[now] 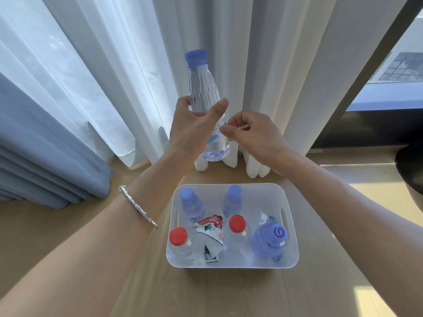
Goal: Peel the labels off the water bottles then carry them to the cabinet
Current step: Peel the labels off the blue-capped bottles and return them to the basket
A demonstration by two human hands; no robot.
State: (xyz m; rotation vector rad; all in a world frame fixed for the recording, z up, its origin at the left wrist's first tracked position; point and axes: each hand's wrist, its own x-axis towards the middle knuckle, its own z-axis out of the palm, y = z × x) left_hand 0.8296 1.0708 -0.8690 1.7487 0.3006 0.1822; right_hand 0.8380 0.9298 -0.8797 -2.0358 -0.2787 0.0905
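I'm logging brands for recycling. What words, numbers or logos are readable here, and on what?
"6" (or "G"), one purple mark: on the cap of the large blue bottle in the basket.
The peeled red-and-white label in the basket: print too blurred to read.
The label on the held bottle: blue print, unreadable.

Pale wooden floor (57,225), planks running away from the camera. Blue-grey heavy curtain (34,156) bunched far left, its hem on the floor. Sheer white curtain (75,72) beside it, daylight glowing through. Thicker cream curtain (263,65) in the centre. Dark window frame (366,72) slants at right, window (393,72) behind it. Sunlit patch (370,195) on the floor at right.
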